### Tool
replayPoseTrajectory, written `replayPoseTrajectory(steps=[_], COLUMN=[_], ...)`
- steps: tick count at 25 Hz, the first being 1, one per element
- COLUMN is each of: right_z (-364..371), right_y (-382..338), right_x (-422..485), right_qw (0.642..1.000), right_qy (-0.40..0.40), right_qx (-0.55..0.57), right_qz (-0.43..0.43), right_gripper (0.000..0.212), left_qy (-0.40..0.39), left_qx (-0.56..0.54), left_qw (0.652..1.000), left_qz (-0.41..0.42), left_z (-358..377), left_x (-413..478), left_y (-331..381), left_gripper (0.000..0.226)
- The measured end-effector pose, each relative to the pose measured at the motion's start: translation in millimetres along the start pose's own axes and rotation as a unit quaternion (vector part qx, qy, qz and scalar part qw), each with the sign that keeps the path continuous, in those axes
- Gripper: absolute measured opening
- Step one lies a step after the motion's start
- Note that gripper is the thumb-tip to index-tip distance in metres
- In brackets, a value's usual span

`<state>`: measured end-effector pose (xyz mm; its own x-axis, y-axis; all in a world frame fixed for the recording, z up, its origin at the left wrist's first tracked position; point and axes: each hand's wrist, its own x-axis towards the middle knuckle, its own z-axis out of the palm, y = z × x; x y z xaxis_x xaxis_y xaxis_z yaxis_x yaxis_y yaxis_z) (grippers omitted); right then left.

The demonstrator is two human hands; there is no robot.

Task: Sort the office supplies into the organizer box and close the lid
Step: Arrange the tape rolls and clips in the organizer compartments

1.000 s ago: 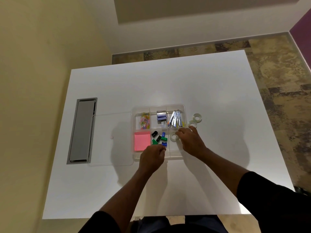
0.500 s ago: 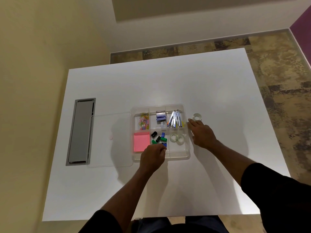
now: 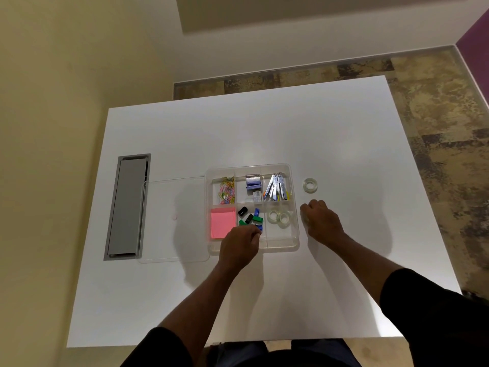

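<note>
Head camera view, looking down at a white table (image 3: 264, 128) from above. Nearest are two dark sleeves and bare forearms reaching forward. Left hand (image 3: 239, 247) is curled into a loose fist at the near edge of a clear organizer box (image 3: 295, 242), its fingertips bunched together over the small binder clips (image 3: 251, 218) in the near middle compartment; whether it actually grips a clip cannot be told. Right hand (image 3: 321, 221) rests on the table just right of the box, fingers bent under and knuckles up, partly closed; what it holds, if anything, is hidden beneath it. Inside the box, the near row has a pink sticky note pad (image 3: 223, 225) on the left, the black, green and blue clips in the middle, and two clear tape rolls (image 3: 277, 217) on the right. The far row has coloured paper clips (image 3: 227, 190) on the left, staple boxes (image 3: 253, 185) in the middle, and metal clips with coloured ends (image 3: 276, 188) on the right. One more loose tape roll (image 3: 310, 185) lies on the table beyond the right hand, apart from the box. The clear lid (image 3: 172, 221) lies flat on the table against the box's left side, open. Farther left, a grey cable hatch (image 3: 128, 206) is set into the tabletop.
</note>
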<state>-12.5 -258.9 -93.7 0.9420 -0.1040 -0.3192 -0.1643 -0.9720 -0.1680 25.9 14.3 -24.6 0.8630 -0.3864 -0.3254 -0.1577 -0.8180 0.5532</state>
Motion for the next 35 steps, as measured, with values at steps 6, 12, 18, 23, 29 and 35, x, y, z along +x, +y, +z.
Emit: replayPoseTrajectory(steps=[6,12,18,23,29,35], right_z=[-18.3,-35.7,-21.6,-19.1,-24.3,-37.5], right_y=[-15.6,-44.5,-62.6,-64.5,-48.2,-10.7], right_x=[-5.9,-12.4,-8.9,-9.4,-7.5,16.6], right_qw=[0.984,0.978,0.995,0.997,0.988,0.984], right_qy=[0.081,0.13,0.037,0.025,0.108,0.124], right_qx=[0.151,0.157,0.026,-0.01,0.091,0.124], right_qz=[0.044,-0.045,-0.091,-0.076,-0.067,0.042], right_gripper=[0.041,0.046,0.046,0.038,0.027,0.042], left_qy=[0.006,0.007,0.005,0.004,0.006,0.001], left_qx=[0.004,0.001,-0.005,-0.006,-0.002,0.007], left_qw=[1.0,1.0,1.0,1.0,1.0,1.0], left_qz=[-0.003,0.003,0.008,0.005,0.004,0.001], left_z=[-2.2,-3.8,-4.5,-4.0,-1.2,2.9], left_x=[-1.7,-6.4,-9.4,-9.4,-7.6,-1.5], left_y=[-2.5,-1.2,1.2,0.9,-0.6,0.2], left_gripper=[0.019,0.02,0.02,0.02,0.02,0.02])
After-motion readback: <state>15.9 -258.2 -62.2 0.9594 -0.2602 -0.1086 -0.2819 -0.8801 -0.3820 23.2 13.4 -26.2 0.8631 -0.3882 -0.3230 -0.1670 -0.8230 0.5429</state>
